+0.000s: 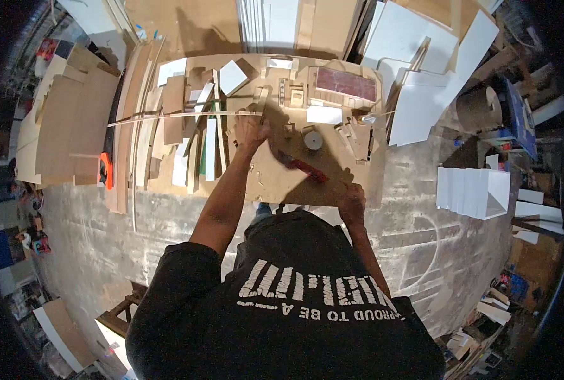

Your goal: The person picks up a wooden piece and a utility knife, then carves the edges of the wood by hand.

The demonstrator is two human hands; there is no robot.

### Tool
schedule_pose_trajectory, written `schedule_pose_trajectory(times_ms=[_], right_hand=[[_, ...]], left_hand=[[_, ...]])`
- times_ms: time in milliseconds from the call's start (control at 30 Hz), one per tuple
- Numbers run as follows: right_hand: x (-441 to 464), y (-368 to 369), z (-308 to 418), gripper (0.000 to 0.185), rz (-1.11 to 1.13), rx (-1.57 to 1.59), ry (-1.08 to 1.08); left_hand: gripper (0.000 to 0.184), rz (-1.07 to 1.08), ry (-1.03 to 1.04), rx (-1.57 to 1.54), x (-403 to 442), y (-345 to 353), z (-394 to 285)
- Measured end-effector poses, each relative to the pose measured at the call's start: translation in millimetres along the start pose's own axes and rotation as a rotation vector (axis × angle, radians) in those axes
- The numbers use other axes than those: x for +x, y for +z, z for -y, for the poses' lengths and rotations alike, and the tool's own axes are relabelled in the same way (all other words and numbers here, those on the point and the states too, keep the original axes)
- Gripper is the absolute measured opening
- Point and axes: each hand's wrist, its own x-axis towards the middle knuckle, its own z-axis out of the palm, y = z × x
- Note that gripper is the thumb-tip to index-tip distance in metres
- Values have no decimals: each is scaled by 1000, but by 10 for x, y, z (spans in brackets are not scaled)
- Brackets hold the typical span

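Note:
My left hand (251, 131) is closed at the right end of a long thin wooden strip (180, 115), which stretches leftward over the bench. Small wood pieces lie just beyond its fingers. My right hand (351, 199) is at the front edge of the wooden bench (263, 183), its fingers curled; what they hold, if anything, is too small to make out. Between the hands lies a tool with a red handle (308, 170), its dark end pointing up-left. A round grey disc (313, 140) sits above it.
White and wooden offcuts (211, 149) cover the bench's left side. A dark red panel (345, 85) is at the back right, near small wooden frames. Long boards (125, 142) and an orange-handled saw (106, 170) are at the left. White boxes (472, 192) stand on the floor at right.

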Motion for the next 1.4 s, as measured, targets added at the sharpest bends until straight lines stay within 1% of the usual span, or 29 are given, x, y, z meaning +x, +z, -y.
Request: schedule_pose_trajectory(times_ms=[67, 100, 200, 300, 400, 500, 600, 700, 800, 900, 1000, 1100, 1200, 1300, 1400], right_hand=[[-76, -62, -54, 35, -70, 72, -31], [-78, -46, -94, 31, -192, 210, -198], [-118, -78, -176, 31, -106, 66, -44], [-117, -157, -135, 32, -98, 21, -56], [-79, -140, -152, 33, -113, 85, -67], [-26, -160, -131, 32, -115, 101, -106], [41, -138, -104, 30, -108, 108, -106], [82, -169, -13, 29, -107, 131, -112], [60, -131, 17, 28, -126, 121, -73], [22, -69, 1, 28, -141, 120, -84], [-12, -40, 19, 29, -85, 107, -54], [-49, -17, 23, 31, -140, 181, -106], [-81, -11, -49, 30, -205, 171, -113], [-134, -11, -189, 27, -194, 188, 16], [-196, -130, -173, 27, -214, 207, 4]], left_hand=[[54, 62, -17, 5, 4, 23, 39], [53, 93, -25, 7, 12, 37, 67], [54, 89, 141, 130, 46, 87, 145], [50, 36, 86, 84, -21, 82, 195], [48, 66, -115, -278, -42, 0, 214], [45, 8, -185, -327, -82, -2, 180], [46, 8, -235, -473, -100, -10, 154], [43, -89, -120, -202, -125, -96, 75], [44, 36, -271, -219, -127, -273, -18], [45, 41, -301, -244, -128, -269, 46], [49, 142, -358, -285, -79, -294, 89], [54, 24, -123, -202, -108, -302, 77], [63, 119, 2, 99, -86, -350, 15], [69, 208, 244, 156, -1, -73, 264], [67, 315, 262, 275, 127, 110, 427]])
